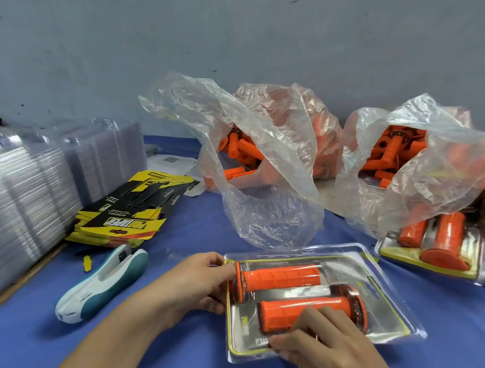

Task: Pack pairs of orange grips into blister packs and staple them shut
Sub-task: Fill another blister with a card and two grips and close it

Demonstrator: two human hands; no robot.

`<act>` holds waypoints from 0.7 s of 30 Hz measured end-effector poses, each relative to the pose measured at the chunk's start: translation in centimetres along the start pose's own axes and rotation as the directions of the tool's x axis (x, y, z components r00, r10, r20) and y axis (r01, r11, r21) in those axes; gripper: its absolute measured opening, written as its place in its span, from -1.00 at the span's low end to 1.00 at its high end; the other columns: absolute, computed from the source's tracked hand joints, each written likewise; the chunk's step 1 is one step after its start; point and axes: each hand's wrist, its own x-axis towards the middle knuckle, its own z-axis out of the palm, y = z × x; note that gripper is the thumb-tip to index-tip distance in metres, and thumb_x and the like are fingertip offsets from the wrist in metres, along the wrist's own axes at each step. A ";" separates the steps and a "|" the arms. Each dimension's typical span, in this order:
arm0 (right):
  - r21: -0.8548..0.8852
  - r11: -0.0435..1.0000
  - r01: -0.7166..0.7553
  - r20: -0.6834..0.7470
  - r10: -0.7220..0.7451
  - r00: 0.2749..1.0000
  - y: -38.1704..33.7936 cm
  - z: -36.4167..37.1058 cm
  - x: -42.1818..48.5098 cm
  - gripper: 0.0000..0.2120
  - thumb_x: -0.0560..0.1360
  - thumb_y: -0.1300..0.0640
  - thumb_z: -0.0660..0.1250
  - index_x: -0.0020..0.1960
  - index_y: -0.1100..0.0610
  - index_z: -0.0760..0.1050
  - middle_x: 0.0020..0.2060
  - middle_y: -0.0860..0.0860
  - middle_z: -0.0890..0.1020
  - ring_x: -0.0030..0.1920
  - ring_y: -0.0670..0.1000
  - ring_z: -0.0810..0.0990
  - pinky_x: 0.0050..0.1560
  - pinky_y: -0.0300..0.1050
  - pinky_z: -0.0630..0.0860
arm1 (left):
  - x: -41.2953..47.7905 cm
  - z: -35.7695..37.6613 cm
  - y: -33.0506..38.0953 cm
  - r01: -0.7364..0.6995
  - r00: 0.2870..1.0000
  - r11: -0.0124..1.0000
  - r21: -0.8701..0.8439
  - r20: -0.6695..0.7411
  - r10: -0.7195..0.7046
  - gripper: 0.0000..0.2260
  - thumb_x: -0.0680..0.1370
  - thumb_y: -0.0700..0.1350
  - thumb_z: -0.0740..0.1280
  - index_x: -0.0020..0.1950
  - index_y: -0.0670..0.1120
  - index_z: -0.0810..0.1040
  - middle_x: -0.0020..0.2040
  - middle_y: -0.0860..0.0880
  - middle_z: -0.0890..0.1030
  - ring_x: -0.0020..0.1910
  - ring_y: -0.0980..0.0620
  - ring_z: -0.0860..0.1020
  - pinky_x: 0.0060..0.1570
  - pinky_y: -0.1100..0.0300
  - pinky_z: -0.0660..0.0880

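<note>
A clear blister pack (394, 317) with a yellow-edged card lies on the blue cloth in front of me. Two orange grips lie inside it: the far grip (280, 278) and the near grip (306, 312). My left hand (200, 283) holds the pack's left edge beside the far grip's flange, fingers curled round it. My right hand (326, 346) presses on the pack's near side, fingertips on the near grip and the front edge. A white and teal stapler (103, 283) lies to the left of my left arm.
Two open plastic bags of loose orange grips (238, 151) (390, 152) sit behind the pack. Finished packs (435, 247) are piled at the right. A stack of yellow-black cards (127, 212) and rows of empty clear blisters (24, 179) stand at the left.
</note>
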 end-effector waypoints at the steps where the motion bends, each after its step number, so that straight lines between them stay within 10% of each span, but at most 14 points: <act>1: -0.010 1.000 0.018 0.010 -0.018 1.000 -0.2 -0.1 0.0 -0.86 0.47 0.06 0.32 -0.20 -0.06 0.64 -0.33 -0.07 0.50 -0.37 -0.02 0.48 -0.35 -0.17 0.51 | 0.1 -0.1 0.0 0.002 1.000 1.000 -0.004 -0.004 -0.002 -0.86 0.57 -0.12 0.32 0.05 -0.17 0.52 -0.19 -0.19 0.67 -0.33 0.00 0.57 -0.34 0.18 0.54; 11: 0.056 0.988 -0.147 -0.036 0.149 0.988 0.7 -2.4 1.2 -0.75 0.55 -0.16 0.24 -0.03 -0.13 0.67 -0.19 -0.19 0.58 -0.21 -0.07 0.58 -0.06 -0.17 0.47 | 0.0 -0.2 -0.1 -0.081 0.995 0.995 0.066 -0.058 0.085 -0.92 0.59 -0.18 0.28 -0.02 -0.17 0.53 -0.30 -0.13 0.63 -0.39 -0.01 0.54 -0.45 0.18 0.52; 14: 0.129 0.800 -0.586 -0.164 0.600 0.783 3.9 -3.5 1.8 -0.83 0.57 -0.01 0.30 0.10 -0.06 0.64 -0.02 -0.14 0.57 0.01 0.03 0.57 0.00 -0.10 0.39 | 0.0 -0.3 -0.2 -0.128 0.990 0.985 0.112 -0.050 0.134 -0.90 0.60 -0.21 0.25 0.00 -0.20 0.54 -0.29 -0.12 0.64 -0.37 -0.01 0.56 -0.45 0.19 0.52; 17: 0.079 0.416 -0.906 0.092 0.902 0.422 7.2 -3.4 1.4 -0.65 0.54 -0.01 0.35 0.31 -0.03 0.52 0.20 0.04 0.56 0.25 0.11 0.49 0.07 -0.03 0.35 | -0.1 -0.2 -0.4 -0.204 0.976 0.964 0.169 -0.045 0.214 -0.88 0.64 -0.20 0.24 0.02 -0.21 0.55 -0.33 -0.05 0.64 -0.41 0.02 0.55 -0.50 0.22 0.48; 21: 0.271 0.242 -0.932 0.271 0.910 0.315 8.9 -2.9 1.2 -0.83 0.54 0.04 0.36 -0.12 0.13 0.63 -0.39 -0.07 0.61 -0.29 -0.07 0.53 -0.19 -0.05 0.36 | 0.2 0.1 -0.7 -0.258 0.943 0.942 0.214 -0.154 0.294 -0.89 0.63 -0.18 0.26 -0.02 -0.14 0.56 -0.39 -0.04 0.60 -0.54 0.04 0.49 -0.58 0.21 0.43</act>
